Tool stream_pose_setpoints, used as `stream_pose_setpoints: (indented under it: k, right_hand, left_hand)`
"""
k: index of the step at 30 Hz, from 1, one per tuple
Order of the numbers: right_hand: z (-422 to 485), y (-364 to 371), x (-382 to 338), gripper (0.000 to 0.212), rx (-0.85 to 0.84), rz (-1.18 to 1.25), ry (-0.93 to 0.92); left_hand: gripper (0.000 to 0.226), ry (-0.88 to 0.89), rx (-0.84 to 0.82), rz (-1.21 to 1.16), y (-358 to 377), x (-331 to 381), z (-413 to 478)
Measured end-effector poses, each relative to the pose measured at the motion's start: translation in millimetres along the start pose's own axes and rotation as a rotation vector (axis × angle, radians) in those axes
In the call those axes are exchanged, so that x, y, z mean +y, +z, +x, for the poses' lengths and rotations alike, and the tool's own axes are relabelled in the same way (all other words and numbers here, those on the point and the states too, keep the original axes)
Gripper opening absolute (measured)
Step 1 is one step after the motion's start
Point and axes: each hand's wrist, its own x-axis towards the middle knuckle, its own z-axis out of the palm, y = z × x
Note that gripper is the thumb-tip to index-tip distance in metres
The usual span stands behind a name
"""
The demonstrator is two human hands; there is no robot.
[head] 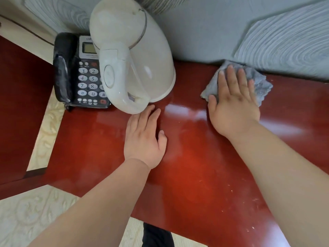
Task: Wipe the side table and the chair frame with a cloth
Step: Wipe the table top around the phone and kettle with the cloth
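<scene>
- The side table [195,184] carried pale specks on its near right part, on the side of the right hand [233,102]
- The left hand [144,138] lay flat, fingers straight, just before the white appliance [128,50]
- Farther off, that right hand pressed spread fingers on the grey cloth [258,81], against the wall [204,32] at the table's far edge

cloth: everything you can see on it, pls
The cloth is grey, with a fuzzy, towel-like nap, bunched into a rumpled pad rather than spread flat. It lies on the glossy red side table, at the far edge where the top meets the wall. The right hand presses on it with straight fingers, covering its middle; its ragged edges show around the hand.
</scene>
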Motion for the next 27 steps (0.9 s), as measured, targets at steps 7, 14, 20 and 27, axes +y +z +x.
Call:
stream_pose_setpoints:
  k: [7,14,20,27]
  right_hand:
    - [15.2,5.5,-68.2,0.070,-0.035,-0.004,-0.222]
    - [-28.1,9.0,4.4,0.073,0.013,0.016,-0.046]
    - [-24.8,3.6,-12.0,0.075,-0.042,-0.034,0.154]
    - [-1.1,-5.9,-19.4,0.071,-0.121,-0.049,-0.217]
  left_hand:
    - [0.060,0.021,0.011,-0.005,2.2,-0.3,-0.4]
    - [0.062,-0.005,-0.033,0.030,-0.9,0.6,-0.5]
    - [0.064,0.067,-0.006,0.065,1.2,-2.1,-2.2]
    - [0.052,0.388,-0.075,-0.064,-5.6,30.8,11.5]
